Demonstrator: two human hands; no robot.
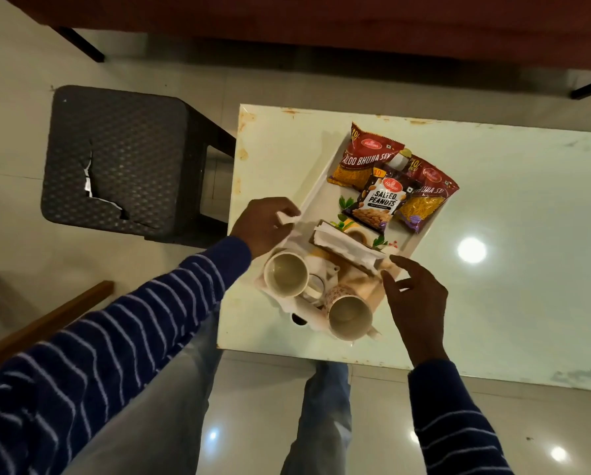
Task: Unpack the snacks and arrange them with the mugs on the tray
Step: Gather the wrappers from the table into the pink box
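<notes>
A white rectangular tray (318, 192) lies on a pale table (492, 269). At its far end sit two red Aloo Bhujia Sev packets (364, 157) (427, 197), with a dark Salted Peanuts packet (378, 200) lying over them. Two cream mugs (286, 274) (348, 317) stand at the tray's near end. White paper napkins (347, 246) lie in the middle. My left hand (264, 224) grips the tray's left rim. My right hand (415, 296) hovers by the tray's right edge with relaxed fingers, holding nothing.
A dark woven stool (115, 159) with a torn seat stands left of the table. A red-brown piece of furniture (321, 25) runs along the far side. The floor (259, 416) is glossy tile. My legs are below the table's near edge.
</notes>
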